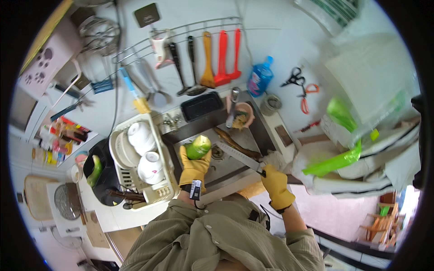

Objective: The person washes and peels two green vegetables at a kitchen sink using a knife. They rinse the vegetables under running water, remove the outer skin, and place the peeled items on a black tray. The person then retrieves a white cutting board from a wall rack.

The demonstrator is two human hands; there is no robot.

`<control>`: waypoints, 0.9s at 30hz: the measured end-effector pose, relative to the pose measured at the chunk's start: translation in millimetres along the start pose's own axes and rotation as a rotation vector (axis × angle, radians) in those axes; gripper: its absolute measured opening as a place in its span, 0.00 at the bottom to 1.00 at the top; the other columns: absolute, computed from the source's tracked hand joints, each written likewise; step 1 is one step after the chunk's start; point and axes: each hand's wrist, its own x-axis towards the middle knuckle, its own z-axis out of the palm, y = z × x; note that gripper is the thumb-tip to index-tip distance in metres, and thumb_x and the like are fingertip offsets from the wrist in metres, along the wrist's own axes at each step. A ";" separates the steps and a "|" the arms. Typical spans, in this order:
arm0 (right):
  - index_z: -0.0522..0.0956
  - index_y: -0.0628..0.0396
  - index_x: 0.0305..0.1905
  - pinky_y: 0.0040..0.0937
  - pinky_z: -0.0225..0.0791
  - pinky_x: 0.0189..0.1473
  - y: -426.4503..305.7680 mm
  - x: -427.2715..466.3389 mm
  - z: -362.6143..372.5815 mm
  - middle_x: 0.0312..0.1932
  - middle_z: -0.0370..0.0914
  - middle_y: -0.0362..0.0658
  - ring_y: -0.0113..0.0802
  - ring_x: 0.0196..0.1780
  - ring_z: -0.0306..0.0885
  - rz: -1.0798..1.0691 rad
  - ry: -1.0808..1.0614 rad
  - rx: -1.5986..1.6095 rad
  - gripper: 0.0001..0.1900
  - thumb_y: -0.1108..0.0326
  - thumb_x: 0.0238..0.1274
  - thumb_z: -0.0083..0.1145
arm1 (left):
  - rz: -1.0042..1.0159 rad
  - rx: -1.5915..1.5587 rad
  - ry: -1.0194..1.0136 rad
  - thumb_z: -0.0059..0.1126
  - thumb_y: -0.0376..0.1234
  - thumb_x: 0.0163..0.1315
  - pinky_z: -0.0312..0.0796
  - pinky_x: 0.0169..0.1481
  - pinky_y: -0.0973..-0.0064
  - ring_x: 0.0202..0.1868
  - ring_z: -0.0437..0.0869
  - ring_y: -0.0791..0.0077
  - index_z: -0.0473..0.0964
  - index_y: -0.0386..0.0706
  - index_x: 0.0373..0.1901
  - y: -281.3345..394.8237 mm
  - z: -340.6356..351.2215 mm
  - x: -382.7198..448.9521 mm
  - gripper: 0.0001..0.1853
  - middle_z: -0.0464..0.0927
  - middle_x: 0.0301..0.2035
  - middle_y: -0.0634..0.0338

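My left hand (195, 167), in a yellow glove, grips a thick green gourd-like vegetable (197, 149) over the left side of the sink. The vegetable stands tilted, its pale cut end facing up. My right hand (276, 186), gloved alike, is closed around the dark handle of a kitchen knife. The knife's long blade (239, 156) points left across the metal sink (217, 179), its tip a short way right of the vegetable and apart from it. Behind the blade, a long brown item (230, 140) lies in the sink; its kind is unclear.
Left of the sink, a cream dish rack (171, 189) holds white bowls (151, 166) and plates. A black basin (105, 193) beyond it contains a long green vegetable (95, 169). The faucet (233, 105) hangs over a pink strainer (249, 111) with scraps. Blue detergent (259, 81) stands behind.
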 end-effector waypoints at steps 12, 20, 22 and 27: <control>0.71 0.59 0.69 0.18 0.46 0.18 -70.0 48.0 -8.4 0.58 0.83 0.50 0.14 0.16 0.54 0.308 -0.583 1.535 0.24 0.53 0.81 0.46 | 0.506 1.165 -0.324 0.81 0.39 0.50 0.76 0.58 0.66 0.52 0.83 0.66 0.73 0.39 0.62 -7.9 77.7 -90.4 0.37 0.82 0.50 0.55; 0.72 0.60 0.64 0.24 0.67 0.33 -82.3 79.7 47.5 0.47 0.78 0.42 0.26 0.32 0.72 -0.213 -0.479 1.193 0.23 0.52 0.82 0.46 | 0.574 2.175 -0.213 0.75 0.59 0.41 0.78 0.54 0.59 0.47 0.86 0.42 0.81 0.36 0.48 -18.2 148.3 -138.6 0.41 0.84 0.40 0.41; 0.67 0.58 0.70 0.32 0.71 0.54 -75.5 75.1 61.8 0.58 0.72 0.44 0.33 0.53 0.73 -0.058 -0.756 1.367 0.27 0.48 0.82 0.44 | 0.687 2.109 -0.034 0.75 0.61 0.42 0.78 0.55 0.58 0.47 0.85 0.42 0.79 0.33 0.49 -27.9 149.3 -144.6 0.43 0.83 0.40 0.39; 0.67 0.56 0.71 0.33 0.71 0.55 -82.5 60.3 81.5 0.57 0.76 0.38 0.32 0.53 0.75 0.337 -0.797 1.947 0.32 0.40 0.78 0.45 | 0.513 1.992 -0.067 0.69 0.61 0.52 0.73 0.63 0.62 0.56 0.82 0.40 0.63 0.25 0.70 -24.5 156.3 -149.7 0.56 0.80 0.50 0.31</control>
